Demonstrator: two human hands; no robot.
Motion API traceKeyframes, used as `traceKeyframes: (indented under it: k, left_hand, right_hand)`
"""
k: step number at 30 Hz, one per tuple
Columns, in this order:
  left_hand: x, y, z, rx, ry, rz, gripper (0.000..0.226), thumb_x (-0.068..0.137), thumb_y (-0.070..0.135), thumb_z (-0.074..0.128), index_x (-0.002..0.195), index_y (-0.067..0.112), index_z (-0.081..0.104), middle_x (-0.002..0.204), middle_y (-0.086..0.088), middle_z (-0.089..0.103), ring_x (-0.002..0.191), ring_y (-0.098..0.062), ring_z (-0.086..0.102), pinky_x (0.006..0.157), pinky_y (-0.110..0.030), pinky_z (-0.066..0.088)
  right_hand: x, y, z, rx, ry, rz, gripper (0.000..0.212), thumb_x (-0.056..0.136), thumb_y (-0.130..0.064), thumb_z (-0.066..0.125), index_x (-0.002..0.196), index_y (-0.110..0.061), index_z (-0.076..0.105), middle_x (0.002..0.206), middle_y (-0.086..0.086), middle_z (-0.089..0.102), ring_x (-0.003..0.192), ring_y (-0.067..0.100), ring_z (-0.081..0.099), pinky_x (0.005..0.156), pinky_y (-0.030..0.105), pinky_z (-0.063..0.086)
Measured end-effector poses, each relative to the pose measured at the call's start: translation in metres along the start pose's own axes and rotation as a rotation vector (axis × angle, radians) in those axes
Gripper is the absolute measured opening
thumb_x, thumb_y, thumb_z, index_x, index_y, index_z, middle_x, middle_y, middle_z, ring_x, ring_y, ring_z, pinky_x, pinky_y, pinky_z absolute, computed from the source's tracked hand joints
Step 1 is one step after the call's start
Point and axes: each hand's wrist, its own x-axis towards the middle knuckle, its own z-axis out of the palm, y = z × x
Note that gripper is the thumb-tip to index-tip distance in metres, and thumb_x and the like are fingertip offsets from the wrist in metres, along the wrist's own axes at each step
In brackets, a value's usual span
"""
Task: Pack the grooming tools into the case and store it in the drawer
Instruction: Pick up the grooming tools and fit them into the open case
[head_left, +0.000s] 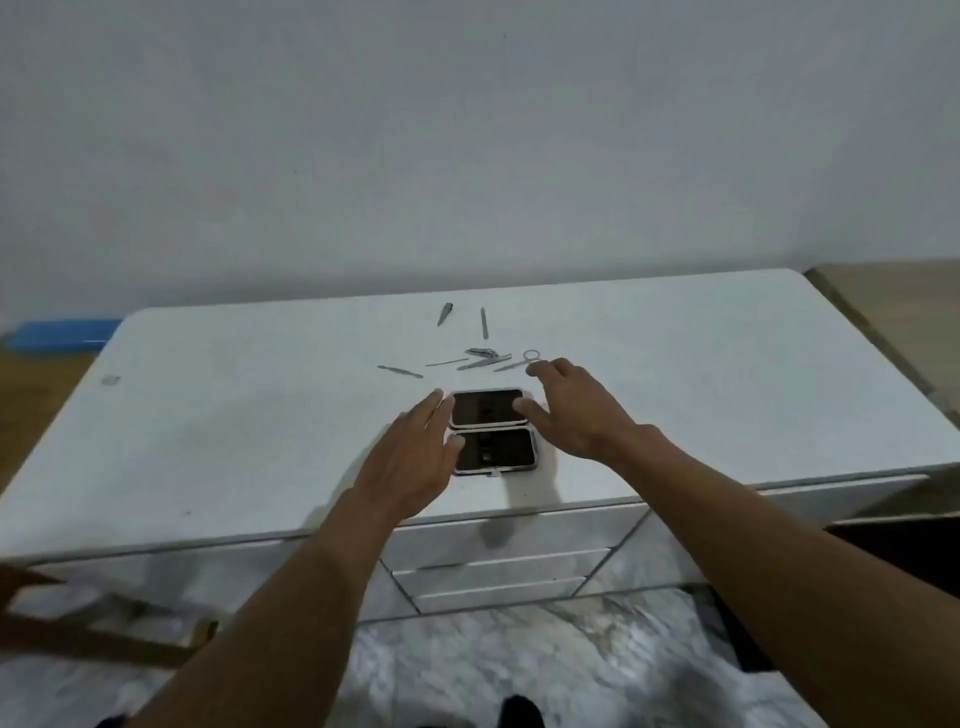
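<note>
Both hands are flanking the open case (493, 430), which is lying flat on the white tabletop (208, 415) near its front edge, its two dark halves stacked one behind the other. Spread and empty, the left hand (415, 457) is resting against the case's left side, fingers touching the rim where the halves join. With its fingers also spread and holding nothing, the right hand (569, 402) is sitting at the far half's right edge, its index finger reaching toward the tools.

Those grooming tools are lying loose just beyond the case, farther from the person. Closest to the right hand are the scissors (519, 359), just beside its fingertip, with their long axis running left to right and the ring handle at the right end. A small cluster holding the clipper (483, 354) is lying just left of them, a thin pick (400, 371) farther left, and two more slim tools, (444, 314) and (484, 322), are sitting well back, pointing roughly away from the person.

Nothing looks packed yet. The right hand is plainly the nearer one for a first pick, and the scissors look like the natural start. Closed drawers (493, 564) are showing below the front edge.
</note>
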Motion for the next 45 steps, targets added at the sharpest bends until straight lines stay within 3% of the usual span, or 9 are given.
traceKeyframes:
  k: [5,10,13,19,38,45]
  left_hand:
    - [0.010,-0.014,0.021,-0.006,-0.058,-0.030,0.062,0.104,0.039,0.030,0.157,0.015,0.009,0.166,-0.004,0.009,0.152,-0.018,0.011,0.124,-0.037,0.014]
    - [0.023,-0.032,0.038,0.061,-0.095,-0.010,0.066,0.101,0.052,0.015,0.157,0.020,0.001,0.166,0.000,0.002,0.153,-0.015,0.001,0.124,-0.037,0.007]
    - [0.023,-0.037,0.048,0.110,-0.078,0.010,0.075,0.093,0.056,0.002,0.157,0.017,0.007,0.166,-0.003,0.009,0.153,-0.019,0.007,0.123,-0.039,0.009]
    - [0.019,-0.036,0.054,0.160,0.030,0.010,0.063,0.100,0.044,0.019,0.154,0.012,0.028,0.158,-0.010,0.034,0.147,-0.025,0.031,0.118,-0.043,0.024]
    - [0.022,-0.040,0.052,0.108,0.078,0.025,0.059,0.101,0.044,0.025,0.151,0.014,0.034,0.155,-0.009,0.040,0.144,-0.026,0.035,0.117,-0.041,0.027]
    - [0.023,-0.042,0.054,0.084,0.105,0.040,0.061,0.099,0.044,0.026,0.149,0.012,0.038,0.152,-0.010,0.043,0.142,-0.026,0.038,0.116,-0.042,0.030]
  right_hand:
    - [0.002,0.009,0.019,-0.001,-0.057,0.014,0.050,0.096,-0.040,0.049,0.136,-0.011,0.044,0.138,0.014,0.049,0.126,0.031,0.046,0.102,0.041,0.044]
    - [0.014,0.007,0.032,0.001,-0.066,0.019,0.045,0.096,-0.039,0.050,0.131,-0.011,0.047,0.133,0.014,0.052,0.121,0.031,0.049,0.098,0.040,0.046]
    - [0.026,0.006,0.038,-0.009,-0.069,0.024,0.044,0.095,-0.039,0.050,0.129,-0.010,0.048,0.130,0.013,0.053,0.117,0.031,0.050,0.096,0.040,0.046]
    - [0.061,-0.002,0.040,-0.049,-0.010,0.069,0.041,0.096,-0.035,0.046,0.130,-0.012,0.048,0.131,0.014,0.053,0.120,0.033,0.050,0.096,0.044,0.047]
    - [0.155,-0.025,0.051,-0.316,0.054,0.171,0.025,0.091,-0.011,0.049,0.112,-0.010,0.062,0.113,0.012,0.058,0.112,0.035,0.049,0.084,0.043,0.042]
    - [0.133,-0.033,0.036,-0.070,0.179,0.163,0.020,0.092,-0.018,0.047,0.101,-0.009,0.063,0.101,0.011,0.068,0.093,0.035,0.061,0.076,0.038,0.049]
